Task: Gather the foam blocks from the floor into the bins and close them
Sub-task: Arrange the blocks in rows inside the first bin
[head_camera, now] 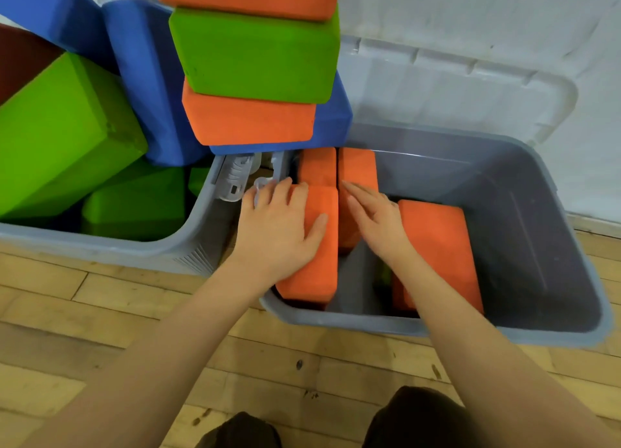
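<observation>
Head view: left hand (282,226) lies flat, fingers spread, pressing an orange block (314,263) at the 9 o'clock wall of the right bin (554,333). Right hand (376,219) is open too, straight fingers against an upright orange block (358,172) toward 12 o'clock. Neither hand grips anything. Another orange block (440,242) lies tilted at 3 o'clock of the hands, and a fourth (317,167) stands at the far wall. Bin lid (453,88) is open, leaning on the wall.

Risks: left bin (100,246) is overfull. Green blocks (64,132) and blue blocks (148,78) stick up over its rim, and a stack (255,54) of orange and green at 12 o'clock overhangs the gap between bins. A knock from either arm could topple it onto the hands. That lid likely won't close unless blocks move over. In the right bin, the tilted block wastes room and may jam later ones. No loose blocks show on the floor (134,330).
</observation>
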